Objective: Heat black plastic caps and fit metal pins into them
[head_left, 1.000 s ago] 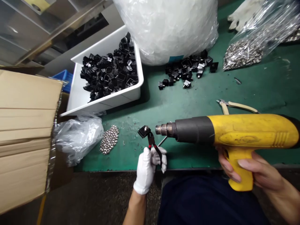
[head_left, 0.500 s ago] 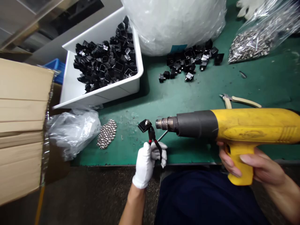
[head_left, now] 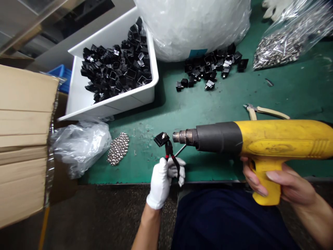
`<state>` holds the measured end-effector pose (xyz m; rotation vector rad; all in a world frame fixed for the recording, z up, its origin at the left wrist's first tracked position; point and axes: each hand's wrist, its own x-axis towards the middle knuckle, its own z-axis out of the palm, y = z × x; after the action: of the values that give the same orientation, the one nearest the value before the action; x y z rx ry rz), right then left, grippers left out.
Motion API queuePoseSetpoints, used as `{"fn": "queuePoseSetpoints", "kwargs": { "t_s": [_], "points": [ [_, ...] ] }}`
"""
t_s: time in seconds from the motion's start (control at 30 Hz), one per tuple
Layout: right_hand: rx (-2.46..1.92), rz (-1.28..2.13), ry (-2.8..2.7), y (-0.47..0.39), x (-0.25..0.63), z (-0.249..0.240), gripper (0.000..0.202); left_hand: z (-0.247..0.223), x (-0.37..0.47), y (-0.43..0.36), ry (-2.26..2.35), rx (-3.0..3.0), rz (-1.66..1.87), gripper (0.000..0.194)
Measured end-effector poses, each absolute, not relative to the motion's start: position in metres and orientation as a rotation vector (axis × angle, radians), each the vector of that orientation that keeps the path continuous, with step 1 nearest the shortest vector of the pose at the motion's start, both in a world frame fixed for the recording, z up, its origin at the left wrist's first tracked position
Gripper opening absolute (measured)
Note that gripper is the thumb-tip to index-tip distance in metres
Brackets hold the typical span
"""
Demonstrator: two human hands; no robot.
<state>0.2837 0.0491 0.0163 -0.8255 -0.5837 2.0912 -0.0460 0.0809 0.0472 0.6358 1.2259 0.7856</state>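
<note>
My left hand [head_left: 164,181], in a white glove, grips small red-and-black pliers [head_left: 170,155]. The pliers' jaws hold a small black plastic part [head_left: 161,139] with a silver metal stud on top, just above the green table [head_left: 223,100]. My bare right hand [head_left: 278,182] holds the grip of a yellow heat gun [head_left: 260,142]. Its metal nozzle [head_left: 182,136] points left at the black part, a short gap away.
A white bin [head_left: 145,95] full of black parts stands at the back left. Loose black parts [head_left: 210,71] lie before a big clear bag [head_left: 192,24]. A bag of metal pieces [head_left: 275,50], cream-handled pliers [head_left: 265,111], silver studs [head_left: 118,148], crumpled plastic [head_left: 80,144] and a cardboard box [head_left: 23,139] surround the spot.
The view shifted up slightly since a second ago. The black part has tilted a little in the pliers. Heat gun and both hands have stayed almost still.
</note>
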Motion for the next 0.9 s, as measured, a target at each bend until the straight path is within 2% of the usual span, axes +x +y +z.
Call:
{"fn": "queuePoseSetpoints", "kwargs": {
  "t_s": [0.9],
  "points": [
    [-0.811, 2.102, -0.563, 0.0501, 0.2842, 0.0165, 0.046, 0.0493, -0.0458, 0.0846, 1.222, 0.690, 0.729, 0.074]
  ]
}}
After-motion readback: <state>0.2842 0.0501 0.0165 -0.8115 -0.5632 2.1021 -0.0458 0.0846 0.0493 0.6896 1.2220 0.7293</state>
